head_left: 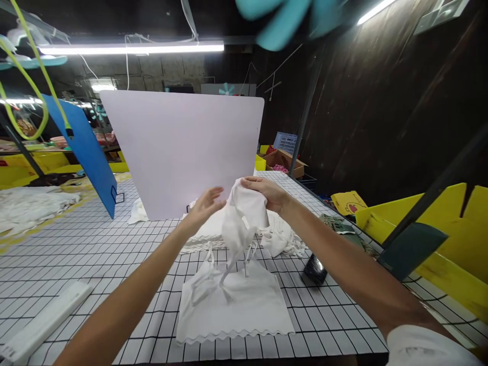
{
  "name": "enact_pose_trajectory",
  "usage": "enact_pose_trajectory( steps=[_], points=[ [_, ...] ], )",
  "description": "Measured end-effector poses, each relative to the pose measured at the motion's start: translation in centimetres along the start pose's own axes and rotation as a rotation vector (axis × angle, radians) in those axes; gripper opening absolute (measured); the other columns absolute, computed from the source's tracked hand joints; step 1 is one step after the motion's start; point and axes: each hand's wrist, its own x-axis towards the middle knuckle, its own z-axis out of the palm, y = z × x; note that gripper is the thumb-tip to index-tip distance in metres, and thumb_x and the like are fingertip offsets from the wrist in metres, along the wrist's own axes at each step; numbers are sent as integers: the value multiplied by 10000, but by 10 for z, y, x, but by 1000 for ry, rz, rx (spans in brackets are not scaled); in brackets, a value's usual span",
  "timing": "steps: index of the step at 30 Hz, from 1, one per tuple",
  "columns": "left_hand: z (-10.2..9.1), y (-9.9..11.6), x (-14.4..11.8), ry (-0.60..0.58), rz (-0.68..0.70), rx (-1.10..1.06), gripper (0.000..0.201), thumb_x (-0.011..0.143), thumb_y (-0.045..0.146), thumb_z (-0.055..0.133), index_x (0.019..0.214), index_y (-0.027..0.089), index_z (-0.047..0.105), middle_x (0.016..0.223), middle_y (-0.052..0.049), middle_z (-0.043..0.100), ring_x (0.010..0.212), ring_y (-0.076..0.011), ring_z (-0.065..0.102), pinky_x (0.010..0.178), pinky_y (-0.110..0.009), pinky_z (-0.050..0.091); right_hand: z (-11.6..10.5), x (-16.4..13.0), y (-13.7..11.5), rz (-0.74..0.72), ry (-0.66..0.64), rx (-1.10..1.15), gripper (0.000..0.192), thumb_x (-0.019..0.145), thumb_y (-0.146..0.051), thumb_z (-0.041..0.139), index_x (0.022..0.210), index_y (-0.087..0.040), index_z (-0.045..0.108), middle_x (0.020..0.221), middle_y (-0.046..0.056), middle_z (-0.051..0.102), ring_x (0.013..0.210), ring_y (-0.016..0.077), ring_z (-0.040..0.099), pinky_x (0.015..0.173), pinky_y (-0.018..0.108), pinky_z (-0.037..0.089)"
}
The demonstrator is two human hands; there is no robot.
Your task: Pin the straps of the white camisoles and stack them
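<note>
My right hand [267, 192] pinches the upper edge of a white garment [244, 211], which hangs bunched and partly blurred above the table. To its left, my left hand [206, 208] is open with fingers stretched toward the cloth; it seems to hold nothing. Below, a white camisole [236, 315] lies flat, its wavy hem toward me and its thin straps pointing away. Behind the held garment is a stack of white wavy-edged pieces [202, 239], partly hidden by it. A loose heap of white garments [284, 236] sits to the right of the stack.
A white upright board [186, 147] stands across the grid-patterned table [148, 274], with a blue board [82, 147] to its left. A shiny black object [315, 269] lies right of the camisole. A long white object [48, 320] is at front left. Yellow panels [442, 229] border the right side.
</note>
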Motion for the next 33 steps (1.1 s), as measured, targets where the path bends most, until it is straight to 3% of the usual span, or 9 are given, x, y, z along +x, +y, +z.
enact_pose_trajectory(
  steps=[2, 4, 7, 9, 13, 16, 22, 29, 33],
  points=[
    [17, 0, 2, -191, -33, -119, 475, 747, 379, 845, 1160, 196, 700, 1191, -122, 700, 1134, -247, 634, 915, -300, 505, 5, -2, -4, 67, -28, 54, 353, 686, -438, 879, 849, -162, 730, 786, 34, 712, 652, 128, 643, 573, 221, 549],
    [24, 2, 5, -301, -115, -166, 420, 733, 395, 858, 1058, 160, 734, 980, -97, 738, 909, -214, 686, 804, -287, 529, 1, -8, -10, 131, -79, 27, 400, 643, -453, 902, 854, -156, 736, 790, 36, 720, 647, 137, 654, 572, 232, 555],
    [19, 7, 8, -278, -200, -186, 317, 706, 394, 880, 803, 137, 721, 728, -24, 685, 642, -130, 620, 613, -224, 480, -16, -20, -17, 254, -231, -216, 431, 604, -408, 929, 876, -124, 752, 789, 51, 726, 628, 140, 655, 533, 215, 524],
    [14, 7, 9, -285, -237, -227, 333, 706, 405, 881, 777, 133, 702, 694, -5, 665, 602, -111, 595, 573, -211, 457, -27, -27, -17, 272, -302, -311, 411, 619, -366, 925, 885, -101, 758, 775, 46, 712, 646, 127, 647, 544, 192, 509],
    [14, -1, 9, -407, -304, -347, 447, 732, 525, 837, 892, 123, 723, 725, -38, 695, 625, -146, 630, 606, -246, 492, -27, -36, -10, 118, -226, -86, 365, 693, -364, 880, 912, -107, 737, 806, 33, 691, 724, 113, 641, 657, 188, 548],
    [18, -6, 11, -452, -326, -363, 474, 708, 554, 844, 848, 117, 723, 725, -59, 706, 642, -163, 648, 622, -253, 500, -17, -38, -9, 89, -173, 36, 354, 706, -382, 871, 884, -127, 701, 743, 12, 658, 636, 106, 617, 597, 211, 572],
    [17, 4, 11, -299, -192, -387, 325, 730, 382, 874, 842, 120, 717, 834, -61, 728, 797, -161, 670, 778, -252, 534, -15, -40, -15, 129, -190, -8, 420, 680, -412, 886, 916, -132, 682, 722, 17, 674, 573, 151, 654, 530, 312, 627],
    [-3, 10, -2, -57, -184, -371, 367, 696, 378, 892, 727, 170, 592, 628, 51, 605, 512, -71, 553, 469, -165, 442, -36, -56, -20, 121, -47, -55, 404, 626, -374, 923, 799, -126, 655, 704, 24, 689, 512, 148, 648, 448, 283, 590],
    [-22, 11, -7, -163, -322, -194, 381, 701, 440, 877, 729, 151, 630, 609, 38, 581, 481, -65, 530, 424, -160, 397, -49, -64, -26, 149, -27, -113, 449, 620, -424, 922, 818, -144, 633, 671, 18, 696, 465, 180, 668, 404, 252, 524]
  ],
)
